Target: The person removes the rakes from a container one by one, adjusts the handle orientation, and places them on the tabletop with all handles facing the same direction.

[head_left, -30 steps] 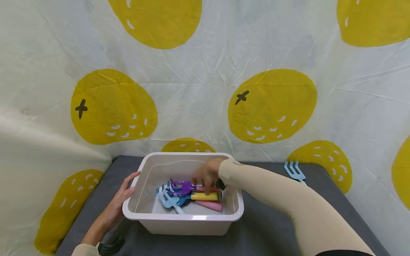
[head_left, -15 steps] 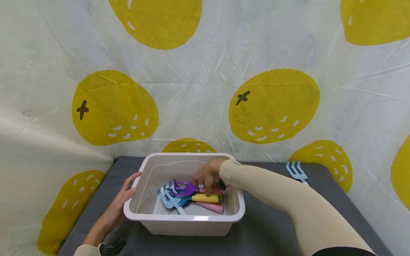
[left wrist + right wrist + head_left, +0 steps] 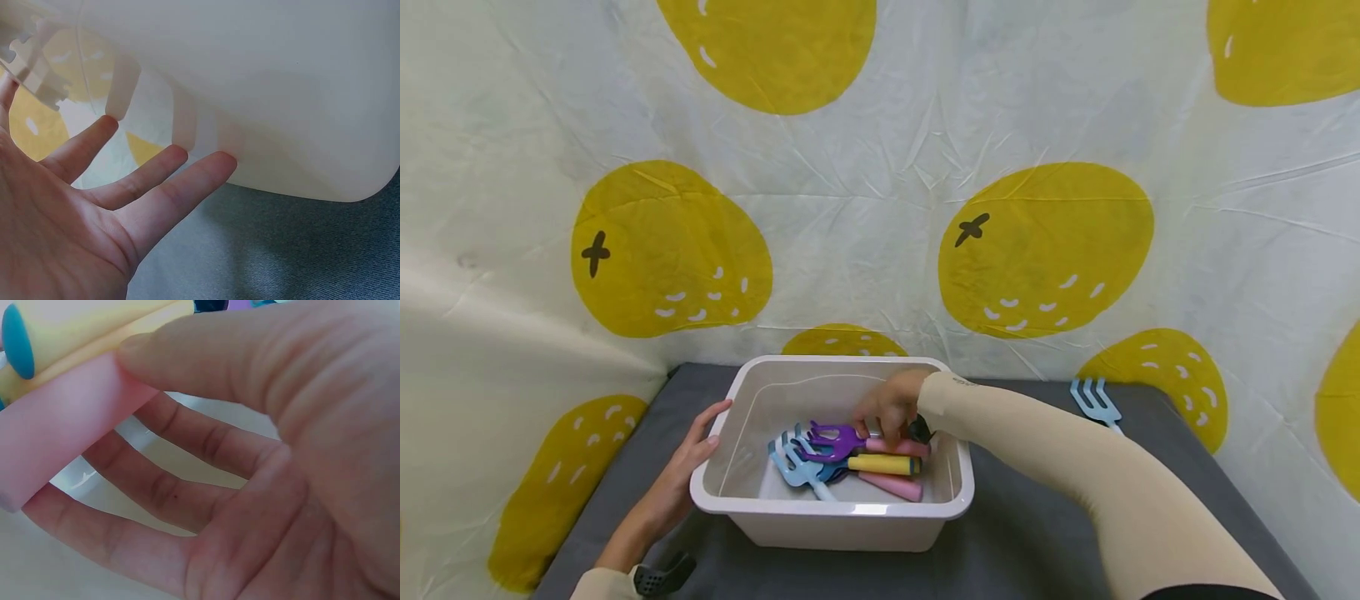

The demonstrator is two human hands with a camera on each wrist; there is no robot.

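My right hand (image 3: 889, 406) is inside a whitish plastic basin (image 3: 831, 508), holding the pink handle (image 3: 898, 447) of a purple hand fork (image 3: 838, 443). In the right wrist view the thumb lies on top of that pink handle (image 3: 69, 431), with the other fingers beneath it. Straight fingers of my left hand (image 3: 673, 475) touch the basin's left side near the rim; the left wrist view has the fingertips against its wall (image 3: 300, 119). Beside the purple fork lie a light blue hand fork (image 3: 797, 467), a yellow handle (image 3: 883, 464) and another pink handle (image 3: 891, 485). Some tool heads overlap and are partly hidden.
The basin stands on a dark grey cloth-covered table (image 3: 1015, 517). Another light blue fork (image 3: 1096, 404) lies at the back right, partly behind my right sleeve (image 3: 1037, 425). A pale curtain (image 3: 865, 250) with yellow fruit shapes hangs close behind.
The purple fork's pink handle has risen slightly and shifted a little to the right within my right hand's hold. My left hand stays at the basin's side.
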